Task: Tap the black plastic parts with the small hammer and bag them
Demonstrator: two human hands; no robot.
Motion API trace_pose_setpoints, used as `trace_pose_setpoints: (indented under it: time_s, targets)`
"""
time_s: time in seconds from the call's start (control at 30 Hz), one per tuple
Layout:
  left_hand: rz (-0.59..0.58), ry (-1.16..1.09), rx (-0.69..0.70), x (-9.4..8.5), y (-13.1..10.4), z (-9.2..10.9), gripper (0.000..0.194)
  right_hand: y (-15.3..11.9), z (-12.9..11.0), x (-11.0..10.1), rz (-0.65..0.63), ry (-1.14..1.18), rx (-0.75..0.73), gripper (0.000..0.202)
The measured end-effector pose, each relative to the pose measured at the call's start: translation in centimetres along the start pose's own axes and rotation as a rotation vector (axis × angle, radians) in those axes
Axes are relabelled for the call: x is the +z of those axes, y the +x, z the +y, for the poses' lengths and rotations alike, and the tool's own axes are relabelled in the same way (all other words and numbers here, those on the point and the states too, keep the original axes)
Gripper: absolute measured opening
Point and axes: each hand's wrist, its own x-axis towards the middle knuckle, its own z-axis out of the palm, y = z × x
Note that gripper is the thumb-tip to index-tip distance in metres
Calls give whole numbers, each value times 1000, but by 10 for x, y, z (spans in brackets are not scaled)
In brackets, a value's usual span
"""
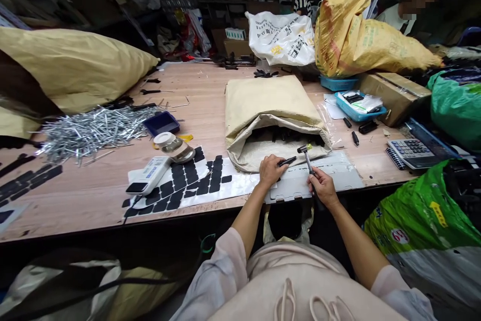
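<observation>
head view: the wooden table [203, 93] spreads before me, its near edge running off at the left. a big tan sack [82, 68] on that side is cut off by the frame, and so is the green sack [406, 211] at my right. straight ahead, a cream sack [266, 95] lies with its mouth gaping towards me; the dark pieces inside sink into shadow and i can't count them. it takes up the space just beyond my hands. left of it are a heap of metal rods [93, 133] and, nearer, a lidded jar [175, 148] beside sheets of black patches [184, 176]; a calculator [409, 153] sits off to the right. my right hand [322, 188] is wrapped around the handle of a small hammer [308, 161], which points away from me and slightly left, head at the far end. my left hand [270, 171] pinches a slim black piece [288, 160] at the front of the sack mouth, its long axis mostly sideways, free end pointing right, near the hammer; my fingers hide its other end, and i can't tell whether it touches the grey board [330, 173] below.
</observation>
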Motion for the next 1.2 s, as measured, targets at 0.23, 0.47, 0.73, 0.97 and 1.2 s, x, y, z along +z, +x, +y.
trace_pose_setpoints:
  time_s: [0.23, 0.47, 0.73, 0.97, 1.2]
  targets:
    - [26, -54, 3, 6, 0, -10, 22, -3, 0, -1, -50, -226, -65, 50]
    - [17, -47, -5, 7, 1, -8, 22, -9, -11, 1, -9, -531, -379, 44]
    - [11, -44, -15, 6, 1, -5, 24, -9, -16, 0, -9, -583, -399, 41]
    - [23, -54, -28, 5, 0, -3, 22, -11, -21, 8, -81, -547, -336, 43]
    - [8, -62, -32, 4, -1, -2, 23, -4, -17, 2, -65, -483, -239, 43]
